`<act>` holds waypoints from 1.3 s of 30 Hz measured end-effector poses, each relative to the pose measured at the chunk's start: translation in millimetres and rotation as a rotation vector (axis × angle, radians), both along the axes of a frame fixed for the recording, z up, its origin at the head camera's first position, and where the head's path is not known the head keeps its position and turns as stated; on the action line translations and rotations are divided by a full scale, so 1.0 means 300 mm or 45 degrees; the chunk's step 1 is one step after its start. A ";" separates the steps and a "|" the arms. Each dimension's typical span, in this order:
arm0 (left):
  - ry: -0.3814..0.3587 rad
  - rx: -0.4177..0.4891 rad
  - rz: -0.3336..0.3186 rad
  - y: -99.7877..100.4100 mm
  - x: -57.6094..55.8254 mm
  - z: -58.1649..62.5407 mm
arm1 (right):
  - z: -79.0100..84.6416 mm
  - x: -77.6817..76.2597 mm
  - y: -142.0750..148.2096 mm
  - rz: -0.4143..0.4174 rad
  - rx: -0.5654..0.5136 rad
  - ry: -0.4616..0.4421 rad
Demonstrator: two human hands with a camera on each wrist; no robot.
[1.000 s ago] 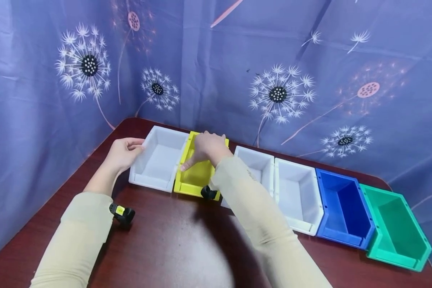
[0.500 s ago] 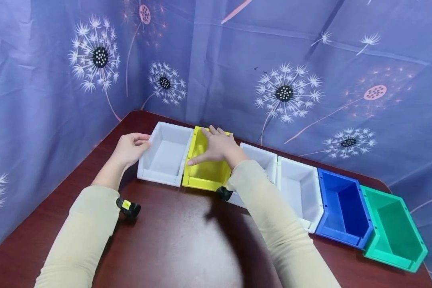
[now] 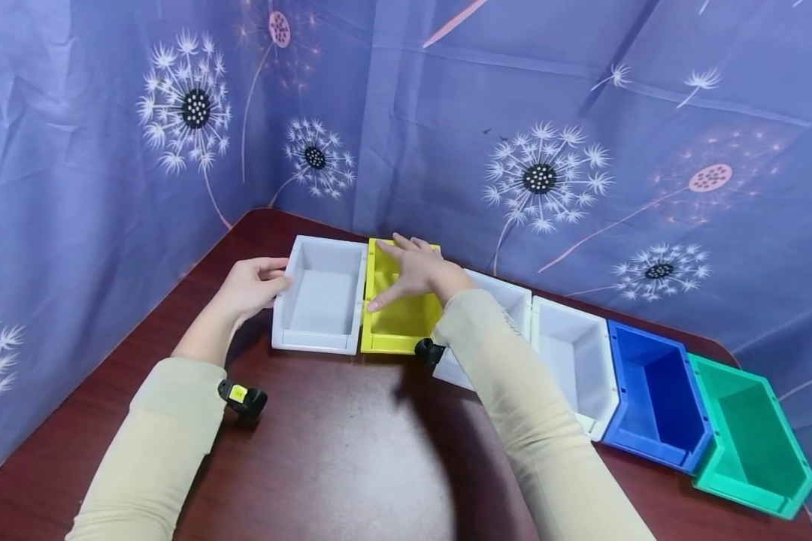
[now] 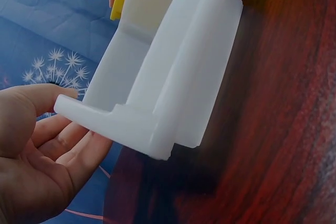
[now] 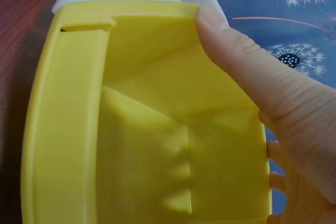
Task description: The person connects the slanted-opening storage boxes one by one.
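Observation:
In the head view my left hand point(image 3: 253, 287) holds the left wall of a white plastic bin point(image 3: 321, 300). The left wrist view shows its thumb on the rim of this white bin point(image 4: 157, 87) and its fingers below. Beside that bin, side by side, stands a yellow bin point(image 3: 406, 319), with my right hand point(image 3: 416, 270) spread across its top. In the right wrist view the right thumb point(image 5: 252, 51) presses the left rim of the yellow bin point(image 5: 63, 119); the other fingertips reach over the back rim and are partly hidden behind it. The insides of both bins show no contents.
Right of the yellow bin the row continues with two white bins point(image 3: 514, 300) point(image 3: 571, 361), a blue bin point(image 3: 656, 398) and a green bin point(image 3: 751, 436). My right sleeve covers part of the nearer white one. A patterned cloth point(image 3: 440, 135) hangs behind the dark red table point(image 3: 352, 451).
The left white bin and the yellow bin have turned slightly, their front edges now more level in view. My right fingers have spread wider over the yellow bin. The head view has shifted a little.

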State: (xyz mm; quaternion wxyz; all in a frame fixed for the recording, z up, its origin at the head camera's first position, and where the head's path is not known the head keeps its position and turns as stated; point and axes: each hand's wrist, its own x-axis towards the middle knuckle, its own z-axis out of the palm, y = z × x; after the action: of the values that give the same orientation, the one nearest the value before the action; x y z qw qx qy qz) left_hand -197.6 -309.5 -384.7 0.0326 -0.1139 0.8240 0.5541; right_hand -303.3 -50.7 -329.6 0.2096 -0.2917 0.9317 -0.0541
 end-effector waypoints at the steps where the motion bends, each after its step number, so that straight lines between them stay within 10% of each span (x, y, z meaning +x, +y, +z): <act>1: 0.001 0.001 -0.002 -0.001 0.002 -0.001 | 0.000 -0.002 -0.001 0.004 0.000 0.000; 39: 0.046 -0.142 -0.011 0.008 0.000 -0.005 | 0.033 0.003 -0.101 -0.097 0.285 -0.124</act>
State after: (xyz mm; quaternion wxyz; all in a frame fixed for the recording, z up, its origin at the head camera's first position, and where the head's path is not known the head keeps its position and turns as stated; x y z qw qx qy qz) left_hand -197.5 -307.2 -386.1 0.0136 -0.1020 0.8544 0.5093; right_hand -302.4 -81.1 -319.9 0.2837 -0.2280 0.9310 0.0282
